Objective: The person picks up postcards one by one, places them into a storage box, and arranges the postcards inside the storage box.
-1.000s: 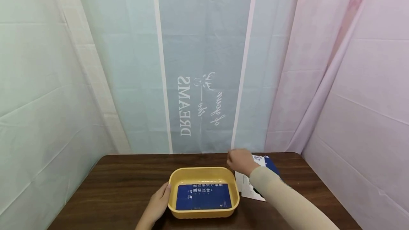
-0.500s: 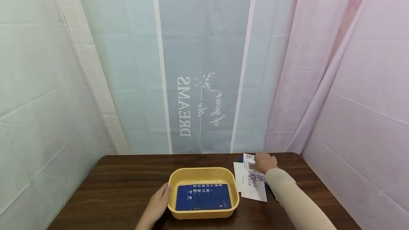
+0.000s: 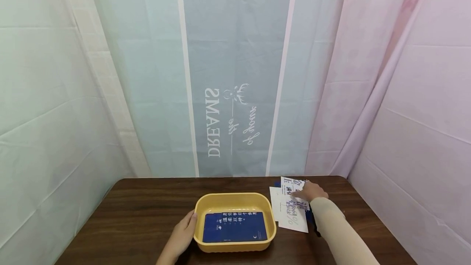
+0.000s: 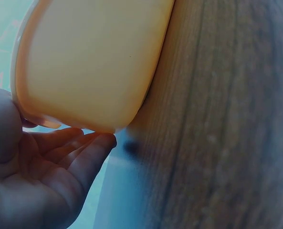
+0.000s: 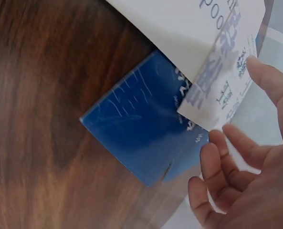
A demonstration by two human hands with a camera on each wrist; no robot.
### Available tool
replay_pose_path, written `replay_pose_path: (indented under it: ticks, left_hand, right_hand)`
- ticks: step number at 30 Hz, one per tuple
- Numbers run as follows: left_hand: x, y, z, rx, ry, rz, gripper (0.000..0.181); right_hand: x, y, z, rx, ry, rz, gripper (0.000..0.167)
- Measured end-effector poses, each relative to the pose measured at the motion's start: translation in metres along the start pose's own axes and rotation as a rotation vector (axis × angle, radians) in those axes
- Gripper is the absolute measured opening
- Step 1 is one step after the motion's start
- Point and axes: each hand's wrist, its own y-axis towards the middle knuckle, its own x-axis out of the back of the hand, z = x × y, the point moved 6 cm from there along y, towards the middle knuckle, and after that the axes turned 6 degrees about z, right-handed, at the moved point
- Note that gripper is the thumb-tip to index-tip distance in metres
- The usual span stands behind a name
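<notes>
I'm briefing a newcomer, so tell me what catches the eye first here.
The yellow tub near the table's front edge stands out most, a blue printed card inside and the left hand gripping its left end. To its right, the right hand is at overlapping white printed cards. Behind hangs a pale blue curtain with sideways DREAMS lettering.

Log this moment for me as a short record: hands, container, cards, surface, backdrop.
left hand: holds the left end of the yellow tray
right hand: at the white cards, contact unclear
tray contents: blue card with white characters
beside tray: white cards, overlapping, partly covering another blue card
surface: brown wood-grain table
backdrop: printed curtain
</notes>
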Motion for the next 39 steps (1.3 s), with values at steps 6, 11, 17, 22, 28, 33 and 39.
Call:
replay_pose_path:
  ticks: [6, 11, 17, 22, 28, 33, 39]
  left_hand:
    - [0.000, 0.000, 0.000, 0.009, -0.004, 0.009, 0.056]
    - [-0.001, -0.001, 0.000, 0.006, -0.003, 0.004, 0.056]
    - [0.000, 0.000, 0.001, 0.015, -0.003, 0.005, 0.057]
    - [0.000, 0.000, 0.000, 0.010, 0.001, -0.012, 0.055]
    - [-0.001, 0.000, 0.001, 0.014, 0.008, -0.013, 0.055]
    - [-0.001, -0.001, 0.001, 0.017, 0.003, -0.007, 0.055]
    - [-0.001, -0.001, 0.001, 0.016, -0.004, 0.006, 0.056]
  right_hand:
    - [-0.009, 0.001, -0.006, -0.048, 0.023, 0.038, 0.085]
    - [-0.012, 0.001, -0.008, -0.071, 0.093, 0.061, 0.091]
    - [-0.013, 0.000, -0.007, -0.068, 0.189, 0.060, 0.100]
    - [-0.014, 0.000, -0.006, -0.069, 0.223, 0.057, 0.107]
    - [-0.015, 0.001, -0.005, -0.063, 0.220, 0.052, 0.109]
    - [-0.016, 0.001, -0.006, -0.063, 0.220, 0.048, 0.106]
    - [-0.009, -0.001, -0.004, -0.007, 0.180, 0.047, 0.089]
